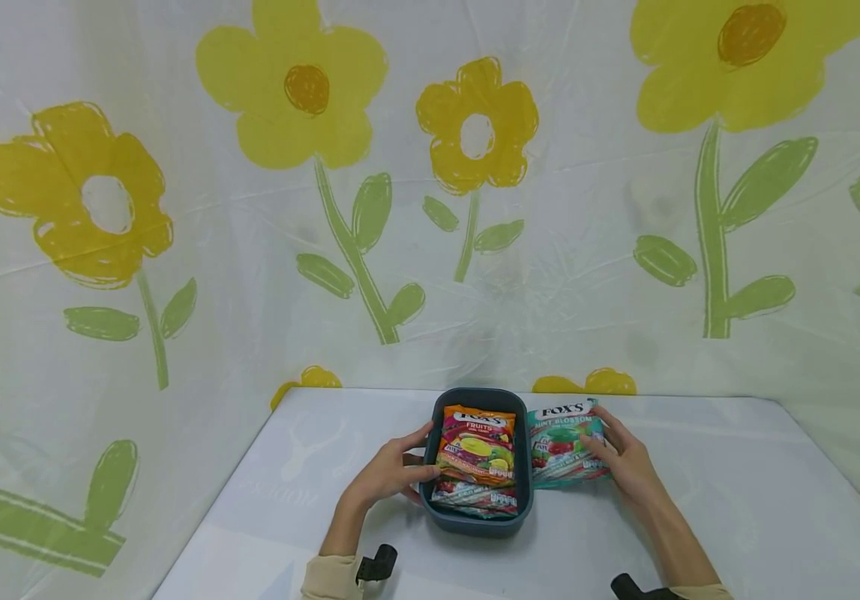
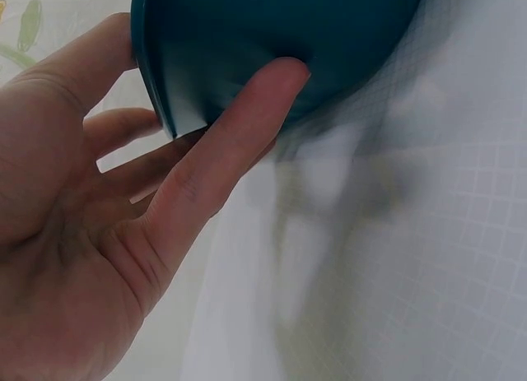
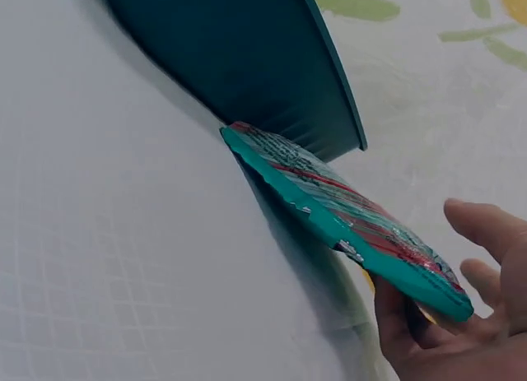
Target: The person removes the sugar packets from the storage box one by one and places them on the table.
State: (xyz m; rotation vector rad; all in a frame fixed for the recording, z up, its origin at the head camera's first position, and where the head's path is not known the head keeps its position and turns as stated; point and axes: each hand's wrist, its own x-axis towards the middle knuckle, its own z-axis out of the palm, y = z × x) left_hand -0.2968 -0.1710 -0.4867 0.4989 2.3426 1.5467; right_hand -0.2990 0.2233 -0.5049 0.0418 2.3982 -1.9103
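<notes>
A dark teal bin (image 1: 523, 467) stands on the white table, with an orange Fox's fruit candy bag (image 1: 477, 446) on top of another bag inside. My left hand (image 1: 394, 472) lies against the bin's left side; its straight fingers (image 2: 239, 142) touch the bin's outer wall (image 2: 280, 44). Right of the bin, my right hand (image 1: 610, 454) holds a teal Fox's mint candy bag (image 1: 561, 442) by its right end. In the right wrist view this teal bag (image 3: 346, 204) is tilted, its low end on the table by the bin (image 3: 247, 60), my right hand (image 3: 461, 340) under its raised end.
The white table (image 1: 715, 492) ends at a cloth backdrop with yellow flowers (image 1: 302, 92) behind and on both sides. Black wrist mounts (image 1: 377, 563) show at the bottom edge.
</notes>
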